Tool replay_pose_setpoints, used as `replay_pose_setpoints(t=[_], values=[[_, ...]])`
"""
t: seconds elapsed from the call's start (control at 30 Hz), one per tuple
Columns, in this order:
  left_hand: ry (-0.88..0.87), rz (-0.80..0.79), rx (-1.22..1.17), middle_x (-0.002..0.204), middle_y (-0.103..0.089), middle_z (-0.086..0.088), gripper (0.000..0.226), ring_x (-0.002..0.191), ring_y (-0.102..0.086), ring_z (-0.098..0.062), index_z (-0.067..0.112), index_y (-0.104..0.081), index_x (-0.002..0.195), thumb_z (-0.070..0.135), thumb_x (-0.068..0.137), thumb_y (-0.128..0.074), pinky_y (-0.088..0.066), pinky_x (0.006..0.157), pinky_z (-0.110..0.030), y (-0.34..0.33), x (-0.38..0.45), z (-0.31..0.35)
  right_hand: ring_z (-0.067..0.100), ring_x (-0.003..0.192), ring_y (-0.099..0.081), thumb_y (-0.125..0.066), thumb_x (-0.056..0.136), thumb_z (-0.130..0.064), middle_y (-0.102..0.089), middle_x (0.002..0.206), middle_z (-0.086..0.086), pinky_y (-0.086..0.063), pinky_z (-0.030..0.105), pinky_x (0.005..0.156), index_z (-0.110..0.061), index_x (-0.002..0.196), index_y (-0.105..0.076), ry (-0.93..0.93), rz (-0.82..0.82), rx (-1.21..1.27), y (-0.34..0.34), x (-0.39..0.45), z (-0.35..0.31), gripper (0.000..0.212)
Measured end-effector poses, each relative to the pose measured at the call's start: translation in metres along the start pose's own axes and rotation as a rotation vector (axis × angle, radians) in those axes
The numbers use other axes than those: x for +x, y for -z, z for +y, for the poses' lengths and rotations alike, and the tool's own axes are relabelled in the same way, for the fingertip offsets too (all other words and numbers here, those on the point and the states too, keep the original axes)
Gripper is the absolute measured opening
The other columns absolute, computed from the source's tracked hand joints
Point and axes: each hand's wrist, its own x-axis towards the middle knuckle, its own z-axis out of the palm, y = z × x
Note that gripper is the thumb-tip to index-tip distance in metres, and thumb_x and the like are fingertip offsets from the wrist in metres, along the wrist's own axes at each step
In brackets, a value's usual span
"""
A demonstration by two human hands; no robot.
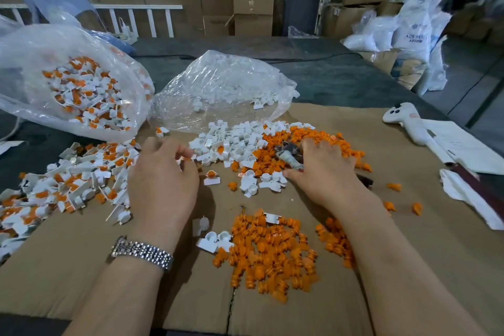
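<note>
Two hands are working over cardboard (pixel 409 240): left hand (pixel 163 180) is pinching a small piece (pixel 187 157) beside the white housings (pixel 234 142); right hand (pixel 327 169) is gripping a tape-wrapped tool (pixel 289 157) atop the orange plugs (pixel 324 136).

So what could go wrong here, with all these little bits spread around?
Mixing, mostly. The loose white caps and orange plugs overlap in the middle, so a wrong piece could get grabbed. The assembled pile lies beside the left hand; a sweep could knock unfinished caps into it. The right hand grips a wrapped tool among the plugs, so a slip might scatter them.
</note>
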Motion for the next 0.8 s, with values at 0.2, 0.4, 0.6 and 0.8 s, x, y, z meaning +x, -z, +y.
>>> replay_pose_setpoints(t=[0.2,0.4,0.6,0.8], values=[[-0.243,-0.335,-0.184,0.1,-0.052,0.021,0.014,0.098,-0.048,-0.008,0.03,-0.074,0.103,0.023,0.093,-0.066,-0.035,0.076,-0.017,-0.006,-0.007,0.011,0.021,0.127,-0.032,-0.061,0.098,-0.032,-0.039,0.134,-0.002,-0.031,0.042,0.097,-0.038,0.13,-0.056,0.275,0.175,-0.007,-0.005,0.003,-0.005,0.033],[-0.472,-0.462,0.006,0.109,-0.054,0.018,0.027,0.109,-0.046,-0.01,0.034,-0.071,0.116,0.048,0.095,-0.064,-0.037,0.101,-0.035,-0.013,-0.014,0.016,0.021,0.121,-0.035,-0.062,0.097,-0.024,-0.046,0.128,-0.005,-0.034,0.039,0.09,-0.031,0.112,-0.068,0.343,0.238,-0.125,-0.008,0.005,-0.013,0.018],[-0.505,-0.473,0.008,0.101,-0.054,0.022,0.023,0.103,-0.049,-0.006,0.04,-0.068,0.116,0.047,0.095,-0.062,-0.037,0.095,-0.034,-0.014,-0.016,0.014,0.018,0.116,-0.038,-0.06,0.098,-0.037,-0.059,0.116,-0.011,-0.03,0.039,0.088,-0.033,0.109,-0.062,0.418,0.183,-0.067,-0.011,0.004,-0.015,0.012],[-0.46,-0.479,-0.039,0.105,-0.061,0.021,0.017,0.105,-0.051,-0.003,0.04,-0.065,0.109,0.043,0.093,-0.068,-0.031,0.092,-0.028,-0.016,-0.016,0.014,0.019,0.109,-0.052,-0.06,0.098,-0.032,-0.063,0.112,-0.005,-0.041,0.041,0.095,-0.03,0.115,-0.057,0.415,0.195,0.044,-0.005,0.002,-0.015,0.018]])
